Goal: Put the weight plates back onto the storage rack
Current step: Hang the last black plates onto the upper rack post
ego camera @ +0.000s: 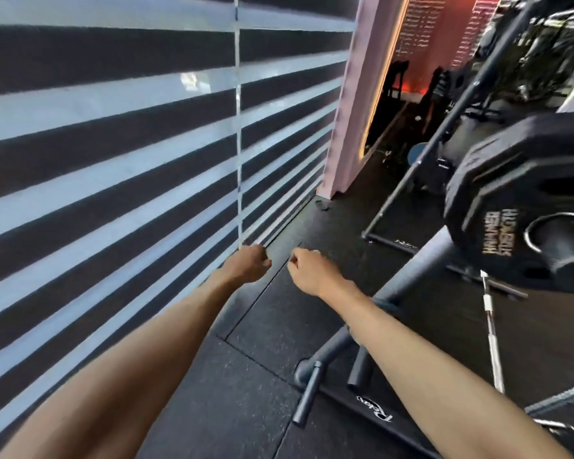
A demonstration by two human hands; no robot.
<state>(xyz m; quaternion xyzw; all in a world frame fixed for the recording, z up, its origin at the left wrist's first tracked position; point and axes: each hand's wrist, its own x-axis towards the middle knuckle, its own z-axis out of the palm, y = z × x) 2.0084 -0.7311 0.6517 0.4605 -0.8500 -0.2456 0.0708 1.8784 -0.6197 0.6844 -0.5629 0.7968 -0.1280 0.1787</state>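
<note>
Here left grip (pixel 249 264) & right grip (pixel 307 270) hang over the floor (pixel 279 326), curled into fists, holding nothing. Far right, plate (pixel 497 193) sits on a peg (pixel 564 250), blurred, cut off by edge; rack (pixel 408 279) partly behind r. arm (pixel 411 342).

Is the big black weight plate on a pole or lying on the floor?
On a pole. The weight plate stands upright, and a thick bar end pokes through its middle hole.

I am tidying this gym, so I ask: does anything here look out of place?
Yes. A chrome barbell lies loose on the floor mat at right, not racked. A small dark scrap sits by the pink pillar base.
</note>
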